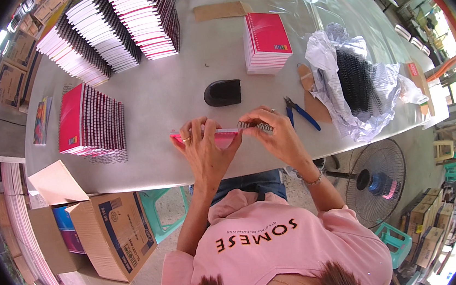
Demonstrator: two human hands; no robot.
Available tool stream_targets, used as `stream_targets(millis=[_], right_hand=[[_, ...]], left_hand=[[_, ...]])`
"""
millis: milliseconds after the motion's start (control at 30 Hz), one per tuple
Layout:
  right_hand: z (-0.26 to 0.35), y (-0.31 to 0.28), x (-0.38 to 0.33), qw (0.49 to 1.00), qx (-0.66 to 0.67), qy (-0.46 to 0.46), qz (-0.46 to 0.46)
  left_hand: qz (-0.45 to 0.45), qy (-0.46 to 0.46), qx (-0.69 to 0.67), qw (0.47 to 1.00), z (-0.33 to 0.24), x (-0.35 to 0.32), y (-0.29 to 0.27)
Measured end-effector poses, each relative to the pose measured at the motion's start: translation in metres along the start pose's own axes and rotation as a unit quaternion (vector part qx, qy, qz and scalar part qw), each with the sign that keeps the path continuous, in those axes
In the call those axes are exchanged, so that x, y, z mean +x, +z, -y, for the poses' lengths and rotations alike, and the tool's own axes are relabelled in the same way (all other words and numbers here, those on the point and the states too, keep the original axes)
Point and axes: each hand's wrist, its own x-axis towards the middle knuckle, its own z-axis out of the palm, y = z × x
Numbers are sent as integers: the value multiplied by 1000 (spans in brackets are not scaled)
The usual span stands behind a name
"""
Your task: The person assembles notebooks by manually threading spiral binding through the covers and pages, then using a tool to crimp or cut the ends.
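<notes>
In front of me at the table's near edge, my left hand grips a pink-covered notebook, its punched edge turned up and away from me. My right hand pinches a dark spiral binding coil at the right end of that edge. How far the coil runs into the holes is hidden by my fingers. Just beyond my hands lies a smooth black rounded block. To the right of my right hand rest blue-handled cutting pliers. Farther right, black coils lie heaped in crumpled white wrapping.
A stack of red-covered notebooks stands beyond the block. Coil-bound notebooks are piled at the left, with taller stacks behind. Cardboard pieces lie on the table. An open carton and a fan flank me.
</notes>
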Motion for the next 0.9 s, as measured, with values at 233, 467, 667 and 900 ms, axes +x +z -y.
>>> stream_targets(millis=[233,467,667,900], right_hand=[[1,5,-1,999,-3,-30,13],[-5,11,-2,997,-31,-71,1],[-6,13,5,989,-113,-98,2],[2,21,10,980,-166,-103,-25]], left_hand=[[18,-4,1,1000,5,-3,1],[44,-5,-3,999,6,0,-2],[92,-8,17,996,4,3,-16],[72,-51,-70,994,9,1,-20]])
